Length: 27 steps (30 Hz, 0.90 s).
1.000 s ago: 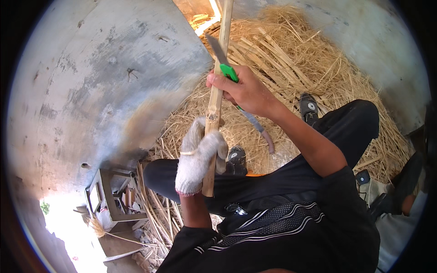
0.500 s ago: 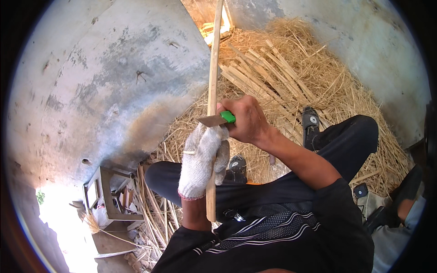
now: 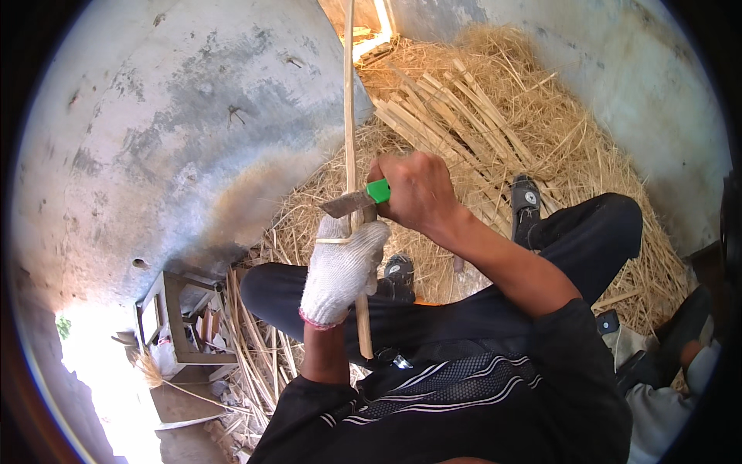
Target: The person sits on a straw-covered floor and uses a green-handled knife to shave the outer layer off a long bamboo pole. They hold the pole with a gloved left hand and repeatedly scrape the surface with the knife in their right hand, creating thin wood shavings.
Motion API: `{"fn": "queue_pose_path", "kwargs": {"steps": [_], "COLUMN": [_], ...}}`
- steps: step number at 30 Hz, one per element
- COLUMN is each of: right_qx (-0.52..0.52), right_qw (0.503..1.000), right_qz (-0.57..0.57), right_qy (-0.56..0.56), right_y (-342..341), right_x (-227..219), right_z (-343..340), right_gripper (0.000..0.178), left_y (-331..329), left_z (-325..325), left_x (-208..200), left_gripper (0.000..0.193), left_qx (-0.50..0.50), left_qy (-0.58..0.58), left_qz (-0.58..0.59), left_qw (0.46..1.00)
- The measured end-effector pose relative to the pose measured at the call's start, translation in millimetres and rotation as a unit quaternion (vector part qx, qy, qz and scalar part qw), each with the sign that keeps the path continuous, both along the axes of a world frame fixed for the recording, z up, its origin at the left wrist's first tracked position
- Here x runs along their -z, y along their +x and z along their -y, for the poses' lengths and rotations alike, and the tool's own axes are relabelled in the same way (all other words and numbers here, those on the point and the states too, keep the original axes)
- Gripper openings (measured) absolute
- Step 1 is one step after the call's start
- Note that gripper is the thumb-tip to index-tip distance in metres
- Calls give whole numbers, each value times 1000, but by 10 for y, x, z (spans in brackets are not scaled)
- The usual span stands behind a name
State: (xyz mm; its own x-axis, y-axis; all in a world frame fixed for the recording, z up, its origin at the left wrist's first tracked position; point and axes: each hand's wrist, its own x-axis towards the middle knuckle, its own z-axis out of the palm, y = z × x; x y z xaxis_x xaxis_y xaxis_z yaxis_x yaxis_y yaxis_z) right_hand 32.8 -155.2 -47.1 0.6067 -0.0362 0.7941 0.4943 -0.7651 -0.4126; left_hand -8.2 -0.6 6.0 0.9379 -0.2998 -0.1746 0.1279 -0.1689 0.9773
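Observation:
My left hand (image 3: 337, 267), in a white knitted glove with a pale band around it, is closed around a long bamboo strip (image 3: 349, 116). The strip stands lengthwise before me, its near end close to my shirt and its far end beyond the top of the view. My bare right hand (image 3: 419, 189) grips a knife (image 3: 346, 204) by its green handle. The broad, dark blade crosses the strip just past the gloved fingers, pointing left. Whether the edge bites into the bamboo cannot be made out.
Several split strips (image 3: 456, 116) lie on a heap of shavings (image 3: 595, 170) ahead. A grey wall (image 3: 193, 116) rises at left, above a small wooden stool-like frame (image 3: 178, 317) with scraps. Another person's leg (image 3: 680, 348) shows at right. My legs are folded beneath the work.
The far part of the strip has swung left. My right hand and the knife have shifted slightly left, and the blade now tilts with its tip lower.

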Motion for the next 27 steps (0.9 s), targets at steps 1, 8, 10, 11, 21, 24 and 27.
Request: {"fn": "queue_pose_path", "kwargs": {"steps": [1, 8, 10, 11, 21, 24, 27], "right_qx": [21, 195, 199, 184, -35, -101, -102], "right_qw": [999, 958, 951, 953, 965, 977, 992], "right_qz": [-27, -205, -229, -214, -153, -98, -9], "right_qy": [-11, -54, 59, 112, 212, 163, 79], "right_y": [51, 949, 1097, 1111, 310, 217, 182], "right_x": [32, -24, -135, -167, -31, -63, -59], "right_z": [-15, 559, 835, 872, 748, 526, 367], "right_gripper": [23, 31, 35, 37, 39, 29, 23], "left_y": [11, -148, -269, -217, 169, 182, 103], "left_z": [12, 58, 115, 109, 209, 168, 174], "left_x": [-4, 145, 235, 221, 62, 23, -4], "left_gripper": [14, 10, 12, 14, 26, 30, 29], "left_qx": [-6, 13, 102, 116, -14, -42, -21], "left_qy": [8, 76, 137, 163, 31, 26, -48], "left_qz": [4, -2, 16, 34, 109, 112, 86], "left_qw": [1000, 997, 985, 979, 993, 992, 995]}}
